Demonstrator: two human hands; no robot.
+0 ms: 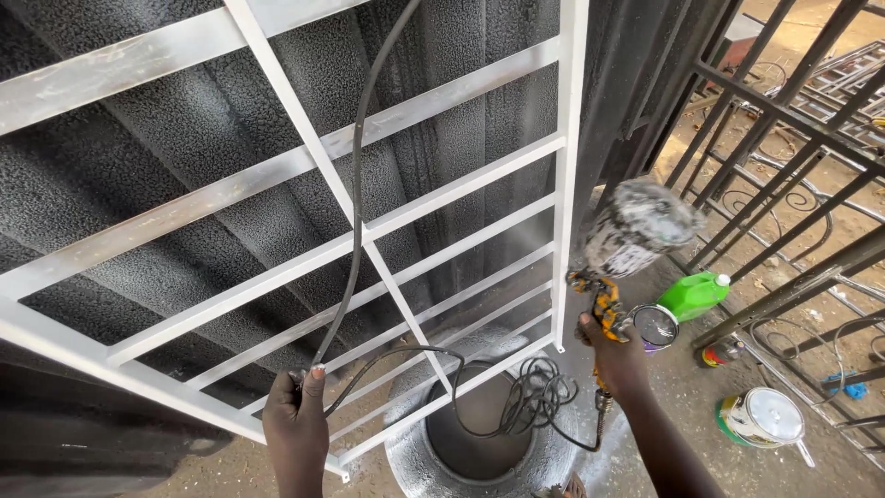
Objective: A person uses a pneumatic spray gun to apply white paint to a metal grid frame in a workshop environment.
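A white-painted metal grille frame (369, 226) leans against a dark, paint-speckled corrugated wall (184, 148). My right hand (613, 355) is shut on the handle of a yellow spray gun (604, 300) with a paint-crusted cup (641, 226) on top, aimed toward the frame's right upright. My left hand (295, 415) grips a black air hose (355, 212) that runs up across the frame. The hose also loops down in a coil (530, 397) and joins the gun's base.
A round paint-coated tyre or drum (479, 438) sits under the frame. To the right on the ground lie a green jug (693, 293), an open tin (656, 325) and a white paint can (765, 417). Dark iron gates (793, 166) lean at right.
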